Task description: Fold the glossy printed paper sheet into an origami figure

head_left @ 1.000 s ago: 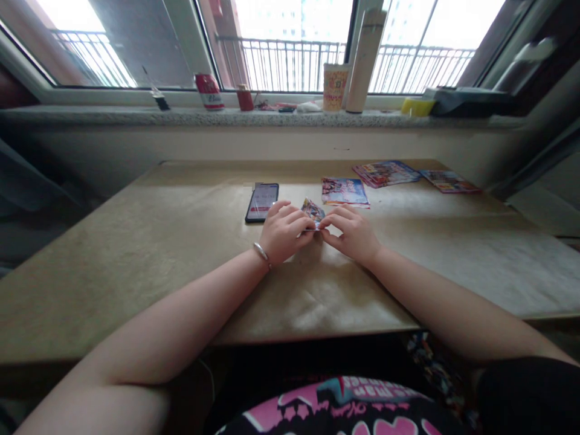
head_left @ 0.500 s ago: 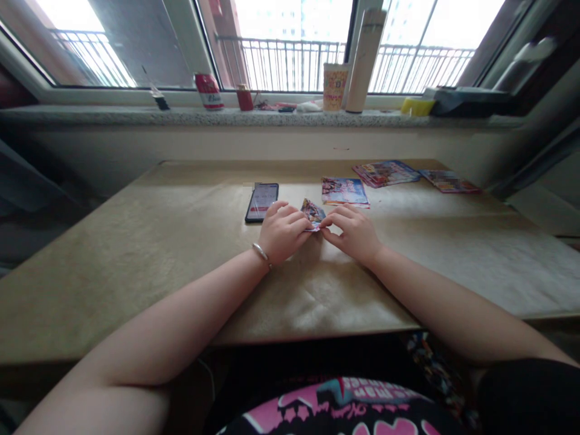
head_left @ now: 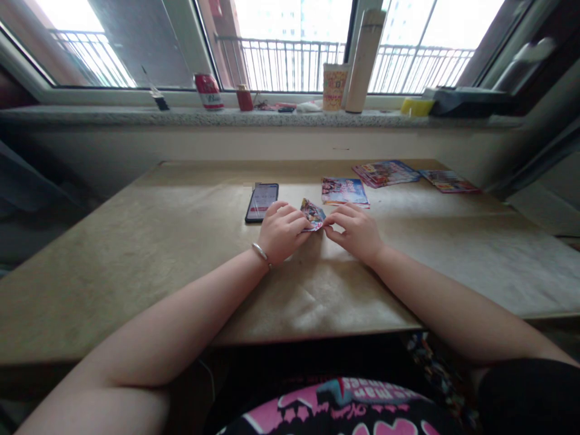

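A small folded piece of colourful printed paper [head_left: 313, 212] lies between my two hands, over the middle of the table. My left hand [head_left: 285, 228] grips its left and near side, with the fingers closed on it and covering part of it. Thumb and forefinger of my right hand [head_left: 353, 231] are pinched at its right corner. Just behind my left hand lies a phone [head_left: 263, 201] with its screen lit, partly covered by the fingers. A stack of printed sheets [head_left: 345, 191] rests beyond my right hand.
Farther back on the table [head_left: 181, 241] lie a fanned pile of printed sheets [head_left: 385, 173] and another small pile [head_left: 448, 180]. On the windowsill stand a red can [head_left: 208, 92], a paper cup [head_left: 334, 87], a tall bottle [head_left: 365, 63] and a dark box [head_left: 471, 101].
My right hand has shifted slightly to the right, still at the paper's corner. A little more of the paper shows between the hands. My left hand has stayed nearly still.
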The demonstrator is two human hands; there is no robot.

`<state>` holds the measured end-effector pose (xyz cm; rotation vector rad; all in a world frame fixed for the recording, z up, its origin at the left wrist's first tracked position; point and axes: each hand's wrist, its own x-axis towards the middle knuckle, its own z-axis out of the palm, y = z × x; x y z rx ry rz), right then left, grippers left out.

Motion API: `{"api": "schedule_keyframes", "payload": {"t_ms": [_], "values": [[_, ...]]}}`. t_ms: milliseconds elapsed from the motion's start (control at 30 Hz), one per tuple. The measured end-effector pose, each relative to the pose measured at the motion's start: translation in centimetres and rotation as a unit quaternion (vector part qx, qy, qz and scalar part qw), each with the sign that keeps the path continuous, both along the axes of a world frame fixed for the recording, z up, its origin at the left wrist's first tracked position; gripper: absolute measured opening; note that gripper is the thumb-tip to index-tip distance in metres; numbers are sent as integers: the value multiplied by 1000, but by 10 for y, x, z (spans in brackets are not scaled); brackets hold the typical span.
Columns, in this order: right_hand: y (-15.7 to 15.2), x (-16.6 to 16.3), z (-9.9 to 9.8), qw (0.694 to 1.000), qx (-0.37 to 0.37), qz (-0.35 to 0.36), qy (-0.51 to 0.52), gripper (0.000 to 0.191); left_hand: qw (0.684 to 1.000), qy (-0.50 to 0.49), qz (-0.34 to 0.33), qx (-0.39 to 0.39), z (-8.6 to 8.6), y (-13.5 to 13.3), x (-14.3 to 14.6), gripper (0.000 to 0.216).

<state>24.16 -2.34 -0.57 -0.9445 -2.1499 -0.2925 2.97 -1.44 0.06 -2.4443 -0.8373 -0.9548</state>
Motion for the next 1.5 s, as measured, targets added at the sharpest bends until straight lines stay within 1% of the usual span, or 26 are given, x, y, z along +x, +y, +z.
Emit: {"api": "schedule_keyframes", "payload": {"t_ms": [233, 467, 700, 867, 1100, 1267, 1500], "values": [[-3, -2, 2, 1000, -10, 2, -14, 7, 1000, 3, -7, -3, -2, 1, -1, 24], [-2, -3, 1, 999, -2, -1, -44, 10, 1000, 2, -14, -9, -2, 0, 0, 23], [-1, -1, 1, 999, 15, -15, -46, 10, 1000, 3, -15, 2, -2, 1, -1, 24], [0, 0, -1, 998, 6, -6, -66, 11, 1000, 12, -13, -9, -2, 1, -1, 23], [-1, -1, 0, 998, -5, -23, -55, 10, 1000, 11, -11, 0, -3, 1, -1, 24], [1, -1, -1, 997, 5, -19, -73, 10, 1000, 15, -10, 2, -3, 2, -2, 24], [4, 6, 0, 997, -24, -36, -69, 8, 999, 34, 12, -8, -2, 3, -3, 24]]}}
